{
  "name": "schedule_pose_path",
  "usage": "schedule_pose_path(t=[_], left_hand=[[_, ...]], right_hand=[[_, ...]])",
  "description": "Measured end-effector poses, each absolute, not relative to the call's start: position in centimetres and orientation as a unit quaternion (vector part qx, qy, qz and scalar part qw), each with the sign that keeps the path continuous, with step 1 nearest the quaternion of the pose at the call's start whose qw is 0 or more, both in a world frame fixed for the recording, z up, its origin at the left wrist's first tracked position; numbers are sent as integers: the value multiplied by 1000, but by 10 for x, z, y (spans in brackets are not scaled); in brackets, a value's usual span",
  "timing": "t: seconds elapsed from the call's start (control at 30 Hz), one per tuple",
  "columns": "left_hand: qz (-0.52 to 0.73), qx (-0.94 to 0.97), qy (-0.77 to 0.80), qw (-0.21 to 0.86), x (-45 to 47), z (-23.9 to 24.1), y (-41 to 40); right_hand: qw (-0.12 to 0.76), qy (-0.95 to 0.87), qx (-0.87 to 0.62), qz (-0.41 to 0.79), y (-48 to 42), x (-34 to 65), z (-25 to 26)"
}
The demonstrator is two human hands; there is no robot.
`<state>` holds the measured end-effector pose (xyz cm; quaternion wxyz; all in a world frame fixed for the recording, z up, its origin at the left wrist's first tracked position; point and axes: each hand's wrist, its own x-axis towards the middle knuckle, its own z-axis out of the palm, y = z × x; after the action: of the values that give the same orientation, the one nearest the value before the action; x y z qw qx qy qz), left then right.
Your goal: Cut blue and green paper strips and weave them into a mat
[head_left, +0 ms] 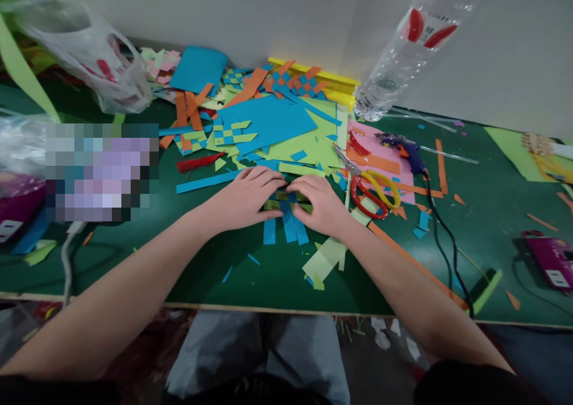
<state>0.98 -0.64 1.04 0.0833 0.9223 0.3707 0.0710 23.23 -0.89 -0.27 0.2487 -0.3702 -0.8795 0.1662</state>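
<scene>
Blue paper strips (290, 229) cross light green strips in a small weave on the green table. My left hand (246, 199) is closed on the weave's left side, thumb low and fingers on its top edge. From the other side my right hand (321, 203) pinches the same strips, its fingertips nearly meeting the left ones. The hands partly cover the weave. Right of them lie scissors (376, 191) with red and yellow handles. A red tassel (200, 163) and a long blue strip (206, 182) are near my left hand.
Behind are blue sheets (268, 121), woven pieces (233, 133) and a plastic bottle (403, 59) against the wall. A glue gun (409, 153) with a black cord is at right. At left are a plastic bag (98, 65) and a blurred-out device (101, 175) with a cable.
</scene>
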Motion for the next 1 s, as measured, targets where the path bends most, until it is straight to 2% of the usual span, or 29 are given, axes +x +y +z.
schedule_pose_path(t=[0.4, 0.7, 1.0], left_hand=[[67, 923, 367, 99, 8, 12, -8], [72, 925, 368, 65, 13, 5, -9], [65, 921, 371, 97, 10, 6, -7]], right_hand=[[200, -905, -295, 231, 6, 250, 1], [205, -904, -293, 233, 8, 251, -1], [203, -906, -286, 237, 10, 252, -2]])
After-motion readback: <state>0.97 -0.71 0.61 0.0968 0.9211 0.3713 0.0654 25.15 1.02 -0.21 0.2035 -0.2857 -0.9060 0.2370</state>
